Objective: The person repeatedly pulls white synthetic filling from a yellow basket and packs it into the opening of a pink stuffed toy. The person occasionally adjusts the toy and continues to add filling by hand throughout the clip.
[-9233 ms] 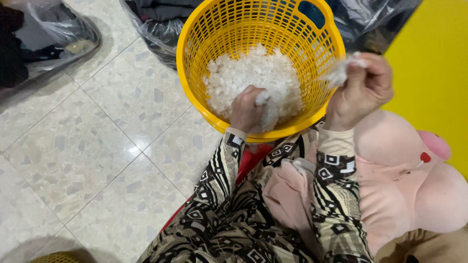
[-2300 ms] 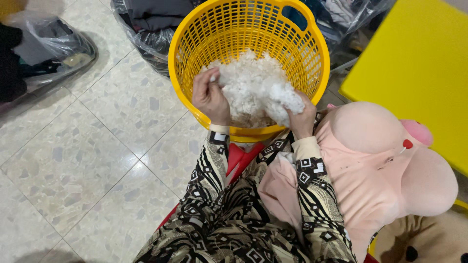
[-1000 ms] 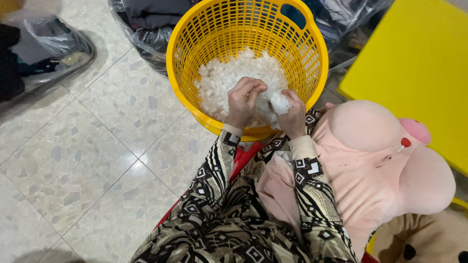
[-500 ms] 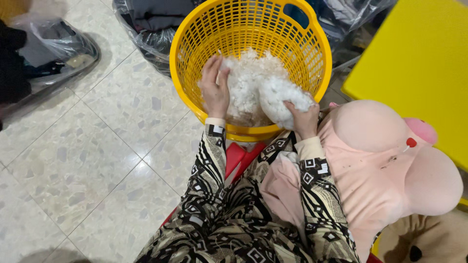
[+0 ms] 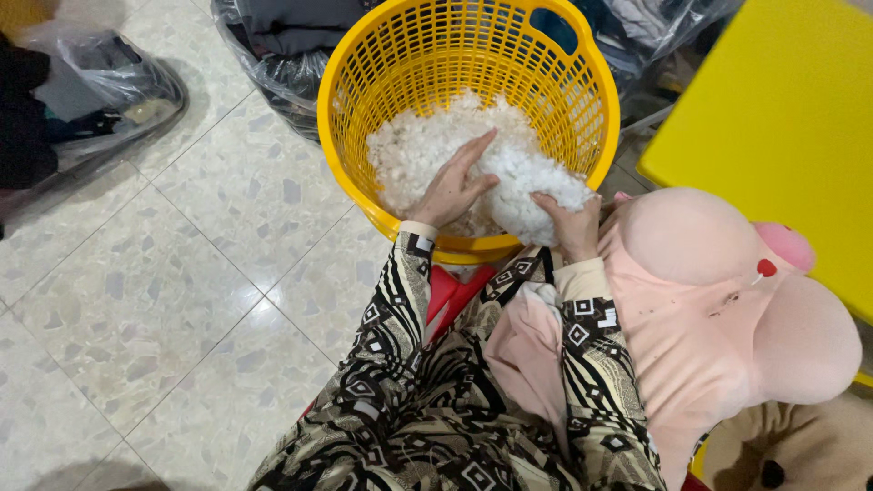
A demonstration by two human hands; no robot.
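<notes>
Gripping stuffing clump (image 5: pixel 532 186) | between left hand (image 5: pixel 452 186), right hand (image 5: pixel 573 227) | grip likely loose

A speckled terrazzo floor (image 5: pixel 164 300) in pale grey tiles covered the left half of the view. A clear plastic bag (image 5: pixel 109 86) holding dark items lay at the upper left. A second plastic bag of dark clothing (image 5: pixel 282 45) sat along the top edge. A bright yellow tabletop (image 5: pixel 782 118) occupied the upper right corner. A brown plush item (image 5: pixel 800 450) showed at the lower right.
</notes>
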